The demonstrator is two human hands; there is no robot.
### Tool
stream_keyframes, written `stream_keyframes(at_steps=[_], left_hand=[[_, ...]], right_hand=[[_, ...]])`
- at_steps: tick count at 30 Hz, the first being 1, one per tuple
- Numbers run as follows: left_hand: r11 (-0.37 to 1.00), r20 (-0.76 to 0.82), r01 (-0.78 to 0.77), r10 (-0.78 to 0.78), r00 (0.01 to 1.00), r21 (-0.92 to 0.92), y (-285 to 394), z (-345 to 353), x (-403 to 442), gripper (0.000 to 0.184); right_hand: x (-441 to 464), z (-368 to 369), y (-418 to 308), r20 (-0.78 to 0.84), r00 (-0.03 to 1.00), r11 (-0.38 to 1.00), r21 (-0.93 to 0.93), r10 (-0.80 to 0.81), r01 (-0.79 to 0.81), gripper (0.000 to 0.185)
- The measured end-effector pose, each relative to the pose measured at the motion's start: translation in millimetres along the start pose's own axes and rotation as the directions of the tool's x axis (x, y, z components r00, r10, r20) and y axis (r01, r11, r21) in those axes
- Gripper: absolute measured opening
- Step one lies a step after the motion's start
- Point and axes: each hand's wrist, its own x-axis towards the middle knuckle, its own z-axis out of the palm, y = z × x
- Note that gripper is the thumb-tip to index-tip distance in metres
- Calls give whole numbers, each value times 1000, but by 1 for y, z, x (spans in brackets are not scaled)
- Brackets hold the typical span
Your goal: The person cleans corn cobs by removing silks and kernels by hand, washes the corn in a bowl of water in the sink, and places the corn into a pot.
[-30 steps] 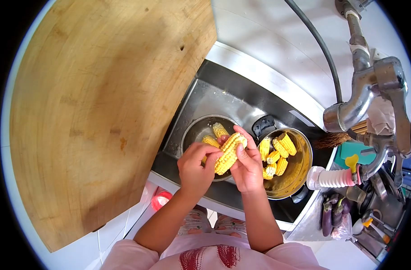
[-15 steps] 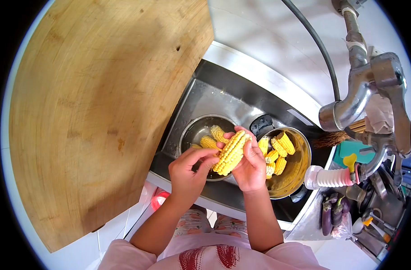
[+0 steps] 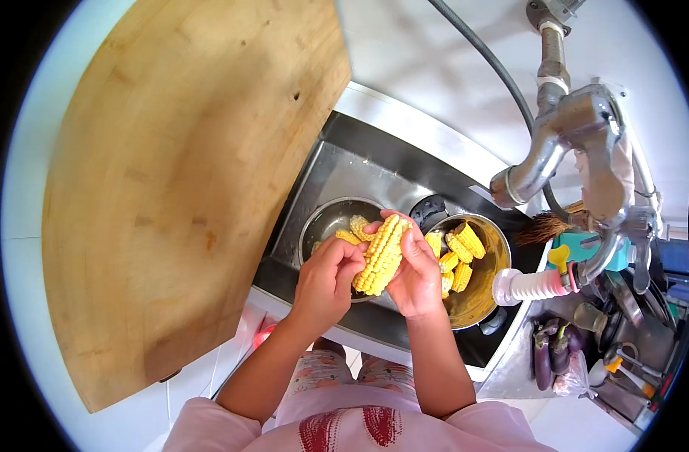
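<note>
A yellow corn cob [image 3: 382, 256] is held tilted above the sink. My right hand [image 3: 415, 275] wraps round its upper end, the thumb lying along the kernels. The fingers of my left hand [image 3: 327, 280] are pinched together at the cob's left side; whether they grip anything there cannot be made out. Behind the hands, a steel bowl [image 3: 318, 220] in the sink holds more corn, partly hidden. To the right, a steel pot [image 3: 497, 260] with black handles contains several short corn pieces [image 3: 462, 279].
A large wooden board [image 3: 186, 188] covers the left side. The metal faucet [image 3: 555, 135] and its pink-and-white spout hose [image 3: 529, 286] hang over the right side. Eggplants [image 3: 553, 352] and a plastic bag [image 3: 574, 375] lie at the lower right, near kitchen utensils.
The camera view has shifted, so the faucet appears farther left. My left hand has moved away from the cob and back to its side. The cob stays in my right hand.
</note>
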Motion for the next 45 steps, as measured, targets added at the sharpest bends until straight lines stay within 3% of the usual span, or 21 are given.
stream_keyframes(at_steps=[7,9,12,14,18,24,26,27,29,38,41,45], left_hand=[[1000,-34,26,-26,999,-18,17,-19,-7,5],[998,-44,30,-32,999,-46,19,-19,-9,4],[996,-156,21,-35,987,-91,23,-17,-11,6],[990,-199,-99,117,973,97,29,-16,-12,7],[942,-191,-228,278,942,246,35,-4,-11,10],[928,-170,-161,228,959,336,43,-3,-10,12],[966,-130,6,29,991,258,51,-3,-11,11],[965,-129,4,31,991,261,51,-4,-10,11],[990,-153,116,-102,983,80,49,-6,-7,9],[983,77,176,-180,981,49,53,-12,0,10],[985,71,71,-83,994,160,54,-9,-2,16],[989,15,72,-75,997,129,55,-9,-3,17]], right_hand=[[-2,10,-11,24,999,994,107,35,-38,40],[-2,15,-11,-9,1000,999,-20,-25,25,46],[-4,21,-14,-37,999,997,-69,-38,35,45],[-7,27,-16,-48,998,997,-74,-39,35,41],[-10,35,-18,-72,997,998,-52,-27,24,34],[-15,38,-10,-163,971,960,-247,-177,134,38],[-16,40,-6,-165,962,947,-276,-218,167,38],[-17,41,-5,-167,952,931,-308,-256,196,38],[-19,45,-5,-149,944,921,-305,-296,241,38],[-25,39,-9,-110,949,942,-199,-295,270,39],[-26,38,-11,-98,956,952,-161,-276,259,38],[-26,39,-15,-93,966,966,-114,-243,232,39]])
